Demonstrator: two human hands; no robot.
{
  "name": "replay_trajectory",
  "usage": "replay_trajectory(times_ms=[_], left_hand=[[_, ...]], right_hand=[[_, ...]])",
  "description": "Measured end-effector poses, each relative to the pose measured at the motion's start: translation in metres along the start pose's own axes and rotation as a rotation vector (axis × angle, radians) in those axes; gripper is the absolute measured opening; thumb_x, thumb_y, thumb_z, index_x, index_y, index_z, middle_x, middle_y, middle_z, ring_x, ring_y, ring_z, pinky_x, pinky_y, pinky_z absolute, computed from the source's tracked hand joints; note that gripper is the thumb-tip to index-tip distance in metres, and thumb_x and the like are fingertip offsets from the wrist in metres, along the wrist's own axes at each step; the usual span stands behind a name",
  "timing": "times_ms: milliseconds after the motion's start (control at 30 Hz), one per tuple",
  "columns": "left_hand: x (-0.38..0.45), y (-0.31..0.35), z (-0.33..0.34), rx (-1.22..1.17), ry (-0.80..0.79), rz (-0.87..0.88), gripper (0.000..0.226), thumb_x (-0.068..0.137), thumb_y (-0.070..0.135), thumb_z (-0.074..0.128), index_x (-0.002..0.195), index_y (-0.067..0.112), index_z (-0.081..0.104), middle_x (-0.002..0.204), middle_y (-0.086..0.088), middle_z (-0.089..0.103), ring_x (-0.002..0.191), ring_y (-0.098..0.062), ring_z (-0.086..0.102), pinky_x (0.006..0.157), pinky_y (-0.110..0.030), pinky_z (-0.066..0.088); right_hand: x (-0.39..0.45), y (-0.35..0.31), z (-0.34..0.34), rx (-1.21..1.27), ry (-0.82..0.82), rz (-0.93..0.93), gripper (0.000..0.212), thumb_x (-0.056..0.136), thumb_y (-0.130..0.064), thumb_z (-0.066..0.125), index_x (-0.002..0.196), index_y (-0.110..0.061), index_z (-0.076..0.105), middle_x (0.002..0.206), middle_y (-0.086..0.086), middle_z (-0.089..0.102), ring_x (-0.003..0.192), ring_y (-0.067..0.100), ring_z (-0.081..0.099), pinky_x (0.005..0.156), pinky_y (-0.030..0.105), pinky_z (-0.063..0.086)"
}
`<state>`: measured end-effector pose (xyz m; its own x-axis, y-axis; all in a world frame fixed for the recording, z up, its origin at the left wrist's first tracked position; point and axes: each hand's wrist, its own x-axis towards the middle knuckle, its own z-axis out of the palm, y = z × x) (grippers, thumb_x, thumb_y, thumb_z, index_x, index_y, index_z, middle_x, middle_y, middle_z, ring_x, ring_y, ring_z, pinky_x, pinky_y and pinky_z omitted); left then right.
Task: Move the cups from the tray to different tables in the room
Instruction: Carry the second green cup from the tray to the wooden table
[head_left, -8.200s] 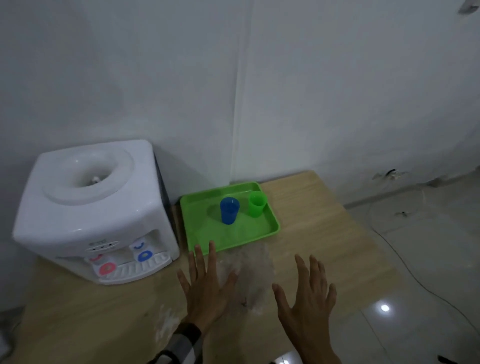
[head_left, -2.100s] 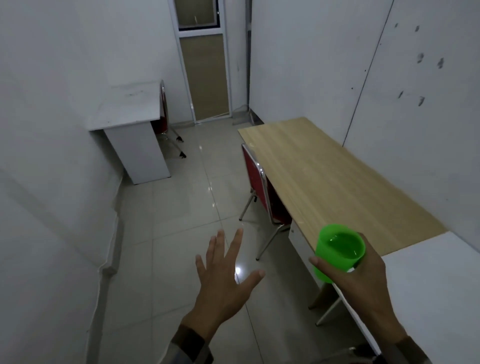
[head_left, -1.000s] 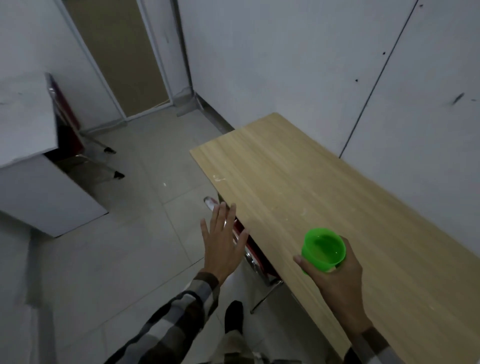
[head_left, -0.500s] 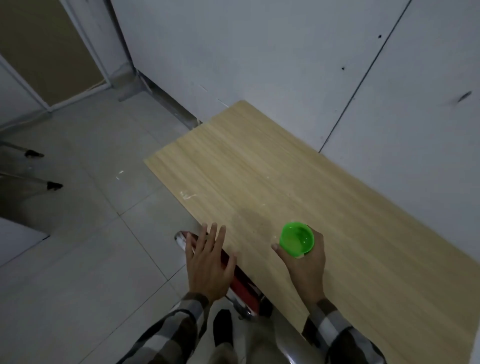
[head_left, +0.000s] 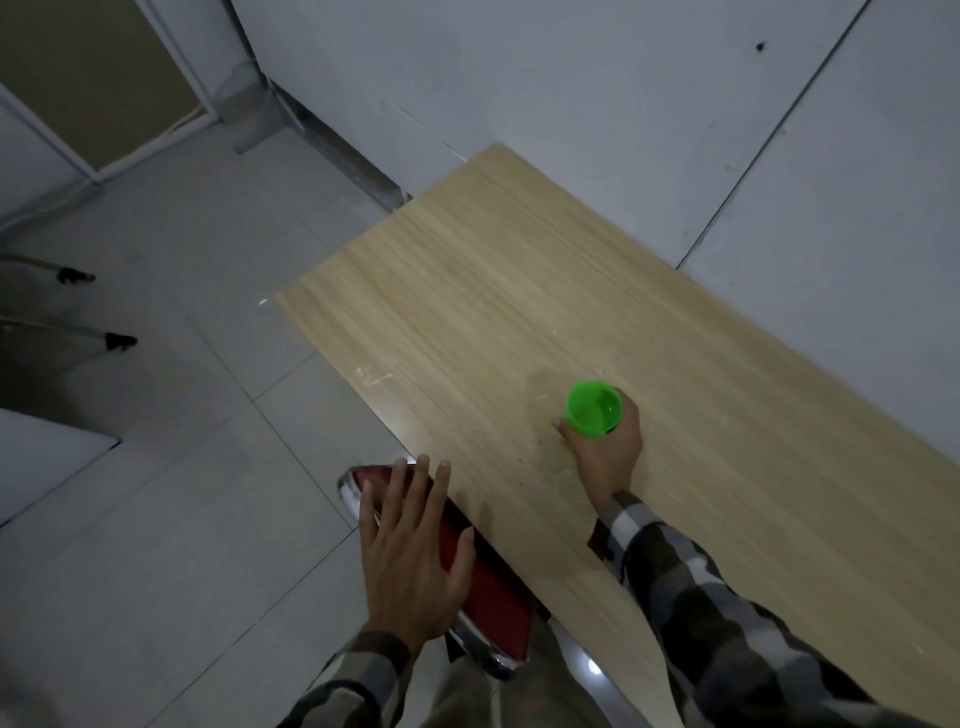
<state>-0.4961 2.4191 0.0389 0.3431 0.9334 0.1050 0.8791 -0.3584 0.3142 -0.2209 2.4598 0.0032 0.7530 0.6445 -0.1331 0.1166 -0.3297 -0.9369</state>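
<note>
Fingers (head_left: 626, 410) and thumb of the right hand (head_left: 602, 452) curl round the green cup (head_left: 593, 406), a snug grip low on its wall, with the thumb on the near left side and the fingers wrapping the far right. Cup stands upright, its open mouth up, on or just above the wooden tabletop (head_left: 467, 322); whether its base touches the wood cannot be told from this angle. It sits well in from the tabletop's near edge and roughly midway along the visible length. A faint shadow lies on the wood just left of the cup.

The right arm reaches in from the lower right in a plaid sleeve (head_left: 691, 587), crossing over the tabletop.

The left hand (head_left: 410, 551) is spread flat with straight fingers, holding nothing, over the red chair (head_left: 493, 587) with its chrome frame, which is tucked against the tabletop's near edge. Whether the palm touches the chair back cannot be told.

The tabletop runs along a grey wall (head_left: 571, 93). Pale floor tiles (head_left: 182, 467) fill the left, with black-tipped chair legs (head_left: 111, 340) at the far left and a door (head_left: 93, 78) at the upper left.
</note>
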Motion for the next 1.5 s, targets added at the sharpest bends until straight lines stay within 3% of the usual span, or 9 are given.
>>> replay_trajectory(times_ms=[333,500,667,900,1000,1133,1267,1500], left_hand=[[0.000,0.003,-0.003,-0.011,0.000,-0.030,0.079,0.094,0.054,0.055,0.165,0.028,0.032,0.173,0.001,0.032,0.164,-0.018,0.015,0.132,-0.058,0.008],[0.001,0.003,-0.003,-0.023,-0.006,-0.026,0.077,0.095,0.053,0.054,0.164,0.027,0.036,0.172,0.001,0.035,0.164,-0.017,0.017,0.131,-0.060,0.013],[0.002,0.004,-0.005,-0.006,-0.053,-0.027,0.075,0.096,0.057,0.048,0.164,0.028,0.036,0.171,0.000,0.035,0.164,-0.018,0.016,0.132,-0.057,0.010],[0.004,0.012,-0.015,-0.006,-0.108,-0.061,0.078,0.092,0.058,0.051,0.162,0.027,0.040,0.168,-0.003,0.041,0.159,-0.023,0.031,0.132,-0.053,0.007],[0.005,0.015,-0.019,-0.004,-0.126,-0.060,0.078,0.093,0.063,0.049,0.162,0.026,0.041,0.168,-0.006,0.041,0.158,-0.027,0.034,0.131,-0.056,0.009],[0.004,0.013,-0.023,-0.004,-0.164,-0.052,0.085,0.095,0.069,0.043,0.167,0.025,0.029,0.173,-0.009,0.028,0.162,-0.029,0.022,0.131,-0.058,0.003],[0.006,0.006,-0.029,-0.063,-0.228,-0.036,0.092,0.094,0.072,0.038,0.169,0.030,0.004,0.178,-0.007,0.002,0.165,-0.025,-0.004,0.131,-0.057,-0.009],[-0.011,0.015,-0.073,-0.216,-0.107,-0.052,0.092,0.095,0.070,0.046,0.168,0.034,0.004,0.178,-0.001,0.002,0.165,-0.018,-0.006,0.130,-0.057,-0.011]], right_hand=[[0.024,-0.010,0.016,0.012,0.003,0.038,0.088,0.067,-0.017,0.100,0.142,-0.008,0.054,0.138,0.012,0.064,0.127,0.030,0.060,0.110,0.048,0.050],[0.023,-0.015,0.015,0.008,-0.050,0.068,0.089,0.071,-0.015,0.098,0.145,-0.011,0.050,0.139,0.011,0.062,0.128,0.031,0.059,0.110,0.043,0.050],[-0.001,-0.014,-0.004,-0.079,-0.182,0.150,0.102,0.075,-0.023,0.096,0.157,-0.011,0.037,0.154,0.009,0.051,0.139,0.026,0.050,0.117,0.043,0.042],[-0.066,0.004,-0.048,-0.483,-0.402,0.259,0.087,0.096,-0.038,0.075,0.163,-0.007,0.030,0.172,0.011,0.027,0.157,0.029,0.029,0.125,0.035,0.024],[-0.099,0.011,-0.071,-0.518,-0.434,0.312,0.084,0.097,-0.040,0.072,0.163,-0.008,0.030,0.171,0.010,0.029,0.155,0.030,0.034,0.124,0.035,0.028],[-0.134,0.011,-0.096,-0.556,-0.480,0.355,0.086,0.097,-0.043,0.072,0.163,-0.011,0.029,0.171,0.009,0.030,0.154,0.028,0.035,0.122,0.034,0.030],[-0.155,-0.013,-0.114,-0.569,-0.455,0.254,0.086,0.095,-0.047,0.073,0.162,-0.014,0.031,0.171,0.006,0.030,0.154,0.026,0.035,0.122,0.034,0.031],[-0.180,-0.085,-0.141,-0.529,-0.311,-0.052,0.079,0.094,-0.048,0.074,0.158,-0.017,0.040,0.168,0.005,0.036,0.154,0.023,0.035,0.122,0.034,0.028]])
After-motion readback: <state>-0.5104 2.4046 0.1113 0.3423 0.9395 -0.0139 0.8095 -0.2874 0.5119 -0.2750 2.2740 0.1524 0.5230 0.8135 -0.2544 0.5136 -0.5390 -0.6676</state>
